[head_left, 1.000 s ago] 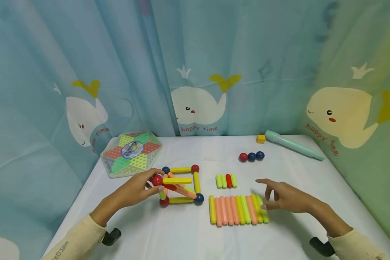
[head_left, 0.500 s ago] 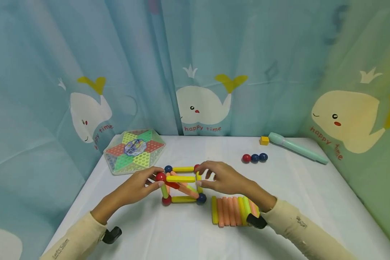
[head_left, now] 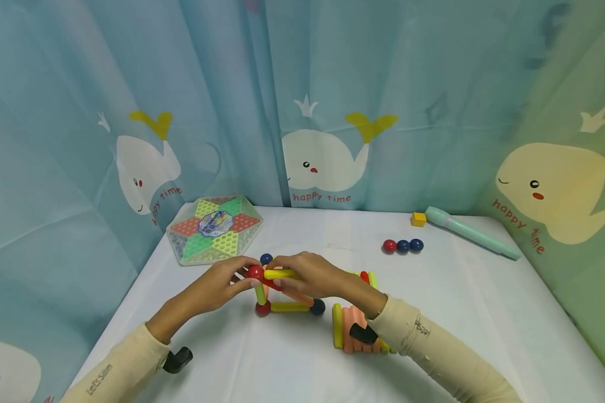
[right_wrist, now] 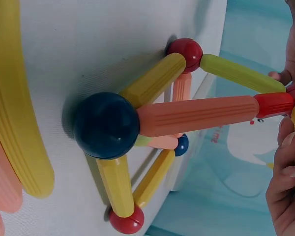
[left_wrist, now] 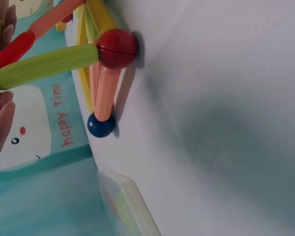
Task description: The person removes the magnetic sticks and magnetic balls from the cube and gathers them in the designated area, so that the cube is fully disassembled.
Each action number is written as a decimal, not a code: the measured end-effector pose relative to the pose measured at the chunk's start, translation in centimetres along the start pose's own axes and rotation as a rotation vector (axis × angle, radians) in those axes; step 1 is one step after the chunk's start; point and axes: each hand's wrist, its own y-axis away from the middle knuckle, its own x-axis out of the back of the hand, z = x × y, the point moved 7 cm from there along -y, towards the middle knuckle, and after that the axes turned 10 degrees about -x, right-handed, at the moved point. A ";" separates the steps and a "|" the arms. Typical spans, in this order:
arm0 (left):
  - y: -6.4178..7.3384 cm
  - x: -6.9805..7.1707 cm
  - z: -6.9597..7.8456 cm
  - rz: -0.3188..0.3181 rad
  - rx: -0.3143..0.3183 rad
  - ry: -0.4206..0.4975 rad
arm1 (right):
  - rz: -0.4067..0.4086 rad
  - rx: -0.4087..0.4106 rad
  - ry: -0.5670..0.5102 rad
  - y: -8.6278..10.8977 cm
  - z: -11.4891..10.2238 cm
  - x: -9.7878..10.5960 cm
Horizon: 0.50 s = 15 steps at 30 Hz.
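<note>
A frame of magnetic sticks and balls stands on the white table, its base corners made of red and blue balls, such as the big blue ball (right_wrist: 106,126). Sloping sticks, among them a green stick (left_wrist: 49,65) and a salmon stick (right_wrist: 199,116) joined to a short red one, rise to a red top ball (head_left: 255,272). My left hand (head_left: 222,284) holds that top ball between thumb and fingers. From the right, my right hand (head_left: 315,274) pinches a yellow stick (head_left: 279,274) whose end meets the top ball. The right hand hides part of the frame in the head view.
A row of long sticks (head_left: 338,326) lies under my right forearm, with short sticks (head_left: 373,279) behind. Three loose balls (head_left: 403,246), a yellow cube (head_left: 418,219) and a teal tube (head_left: 474,232) lie back right. A star-patterned game board (head_left: 215,226) sits back left, before a curtain (head_left: 222,112).
My right hand has swung left from beside the long sticks to the frame and taken hold of the yellow stick. My left hand stays on the top ball.
</note>
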 end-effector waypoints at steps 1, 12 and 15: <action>-0.1 0.0 0.0 -0.002 0.000 -0.004 | 0.000 0.003 0.009 0.1 0.0 0.0; -0.2 -0.1 0.2 -0.006 0.015 -0.018 | 0.030 -0.041 -0.056 1.9 1.3 0.7; -0.1 -0.2 0.1 -0.004 0.027 -0.026 | 0.014 -0.071 -0.106 3.2 2.3 1.3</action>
